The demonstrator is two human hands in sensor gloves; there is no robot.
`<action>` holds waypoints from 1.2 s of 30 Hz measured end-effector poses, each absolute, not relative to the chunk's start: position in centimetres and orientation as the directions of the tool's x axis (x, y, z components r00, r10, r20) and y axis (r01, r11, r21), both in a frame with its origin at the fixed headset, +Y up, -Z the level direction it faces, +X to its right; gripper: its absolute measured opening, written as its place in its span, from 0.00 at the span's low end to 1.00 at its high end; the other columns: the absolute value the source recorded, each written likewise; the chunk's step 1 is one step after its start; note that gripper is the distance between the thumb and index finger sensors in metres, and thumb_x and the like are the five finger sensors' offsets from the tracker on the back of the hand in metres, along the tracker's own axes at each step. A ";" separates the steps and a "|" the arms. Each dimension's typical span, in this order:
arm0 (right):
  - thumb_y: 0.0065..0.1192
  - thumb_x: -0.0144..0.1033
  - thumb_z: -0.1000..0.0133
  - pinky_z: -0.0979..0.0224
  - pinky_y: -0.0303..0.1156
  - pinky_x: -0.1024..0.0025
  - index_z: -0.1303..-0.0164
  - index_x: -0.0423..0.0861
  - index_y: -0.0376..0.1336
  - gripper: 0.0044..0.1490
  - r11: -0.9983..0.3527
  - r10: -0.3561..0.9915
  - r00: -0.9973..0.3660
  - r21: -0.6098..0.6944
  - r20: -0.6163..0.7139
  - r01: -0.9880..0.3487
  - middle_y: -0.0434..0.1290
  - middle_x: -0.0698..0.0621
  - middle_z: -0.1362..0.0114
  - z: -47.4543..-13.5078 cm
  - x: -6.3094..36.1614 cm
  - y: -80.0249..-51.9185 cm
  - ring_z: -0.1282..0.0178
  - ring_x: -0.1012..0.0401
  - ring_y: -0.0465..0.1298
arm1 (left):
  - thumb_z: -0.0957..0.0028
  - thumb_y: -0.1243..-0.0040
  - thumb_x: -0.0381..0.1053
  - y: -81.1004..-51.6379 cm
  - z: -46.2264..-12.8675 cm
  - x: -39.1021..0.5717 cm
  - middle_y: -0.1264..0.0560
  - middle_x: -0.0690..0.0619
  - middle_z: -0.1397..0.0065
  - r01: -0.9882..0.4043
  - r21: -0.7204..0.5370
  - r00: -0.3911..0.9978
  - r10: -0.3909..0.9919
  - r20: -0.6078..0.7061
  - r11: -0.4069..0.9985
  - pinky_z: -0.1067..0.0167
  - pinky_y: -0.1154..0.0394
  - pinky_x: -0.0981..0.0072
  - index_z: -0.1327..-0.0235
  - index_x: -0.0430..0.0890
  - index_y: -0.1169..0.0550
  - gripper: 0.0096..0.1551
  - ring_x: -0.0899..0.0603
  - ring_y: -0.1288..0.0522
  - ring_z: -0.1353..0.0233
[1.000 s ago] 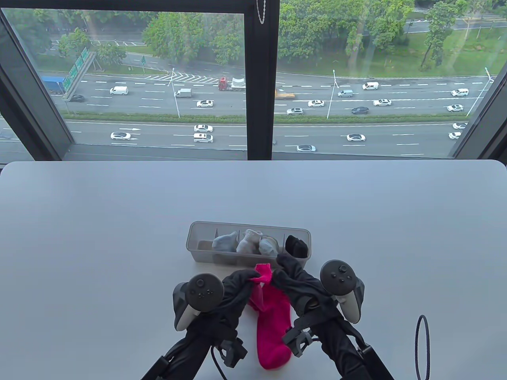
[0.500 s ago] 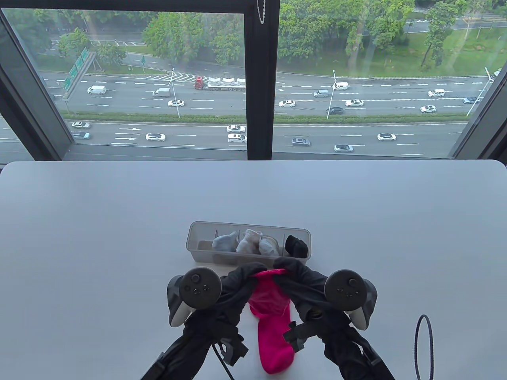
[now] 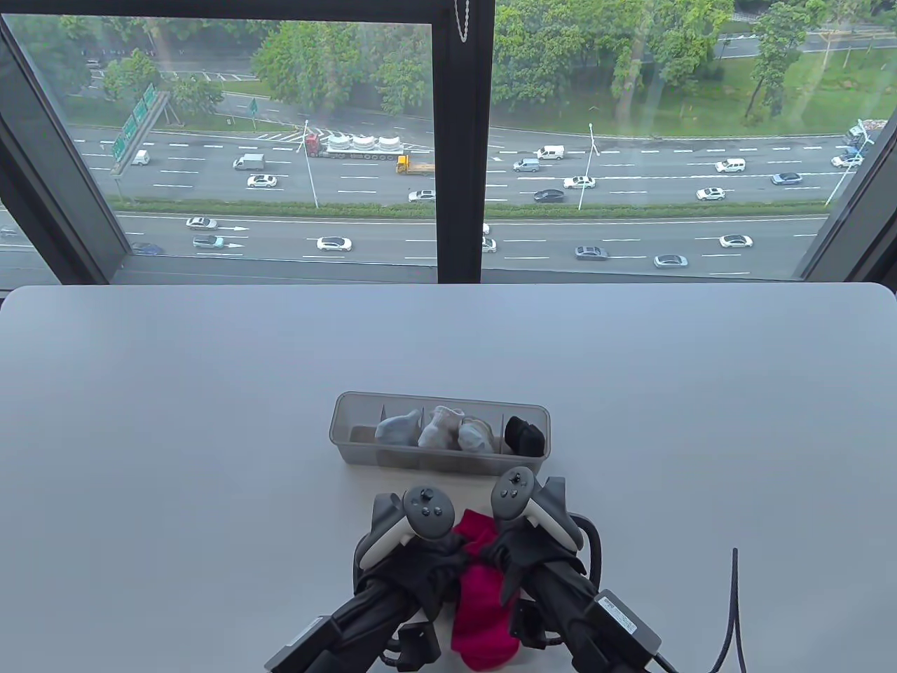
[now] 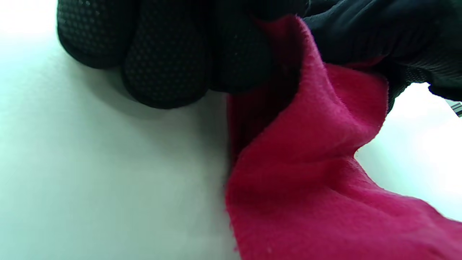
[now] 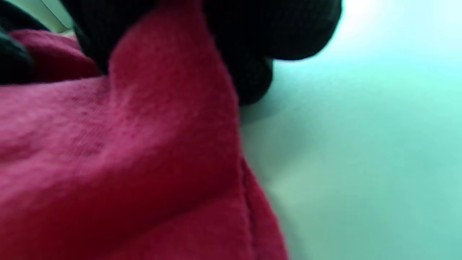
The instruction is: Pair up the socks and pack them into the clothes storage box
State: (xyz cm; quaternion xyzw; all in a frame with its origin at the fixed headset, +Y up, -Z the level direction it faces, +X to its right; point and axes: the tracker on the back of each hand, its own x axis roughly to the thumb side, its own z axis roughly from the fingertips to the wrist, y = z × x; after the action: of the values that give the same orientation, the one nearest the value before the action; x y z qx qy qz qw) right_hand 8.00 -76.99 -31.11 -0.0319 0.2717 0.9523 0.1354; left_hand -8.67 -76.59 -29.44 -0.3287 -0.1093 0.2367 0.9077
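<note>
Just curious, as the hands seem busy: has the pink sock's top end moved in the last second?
Yes. The pink sock top end, earlier almost at the storage box, now sits nearer the person, folded back by the left hand and right hand.

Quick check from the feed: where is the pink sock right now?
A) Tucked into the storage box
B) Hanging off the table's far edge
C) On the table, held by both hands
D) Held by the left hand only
C: the pink sock lies on the table in front of the storage box, with the left hand and right hand both gripping its upper end.
</note>
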 end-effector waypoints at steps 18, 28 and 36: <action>0.68 0.41 0.48 0.37 0.78 0.64 0.27 0.55 0.55 0.39 -0.706 0.700 -0.714 0.185 0.030 -0.684 0.74 0.53 0.40 -29.4 10.5 -69.3 0.46 0.62 0.80 | 0.38 0.59 0.42 -71.7 -31.2 -15.3 0.20 0.37 0.33 -0.808 -0.280 0.529 0.848 0.040 0.518 0.33 0.29 0.34 0.24 0.39 0.35 0.28 0.32 0.19 0.34; 0.66 0.39 0.48 0.29 0.74 0.54 0.38 0.60 0.63 0.27 -0.590 0.805 -0.537 0.234 0.254 -0.773 0.78 0.52 0.37 -28.2 9.3 -66.7 0.34 0.52 0.78 | 0.37 0.58 0.44 -69.8 -30.3 -13.5 0.24 0.33 0.26 -0.728 -0.608 0.272 0.948 0.167 0.316 0.30 0.34 0.29 0.26 0.37 0.30 0.28 0.27 0.25 0.29; 0.62 0.43 0.44 0.33 0.75 0.57 0.33 0.60 0.58 0.28 -0.662 0.745 -0.618 0.160 0.251 -0.732 0.76 0.53 0.45 -27.9 9.2 -67.0 0.44 0.56 0.80 | 0.41 0.49 0.63 -69.8 -29.6 -12.4 0.32 0.30 0.21 -0.649 -0.670 0.295 0.931 0.215 0.360 0.29 0.39 0.24 0.20 0.33 0.38 0.46 0.23 0.31 0.25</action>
State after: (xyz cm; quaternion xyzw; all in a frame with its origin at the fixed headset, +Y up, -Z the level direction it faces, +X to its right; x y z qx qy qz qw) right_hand 9.24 -67.01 -27.94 0.1491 0.0209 0.8993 0.4106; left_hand -12.38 -69.79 -29.56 -0.2369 -0.2980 0.5137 0.7689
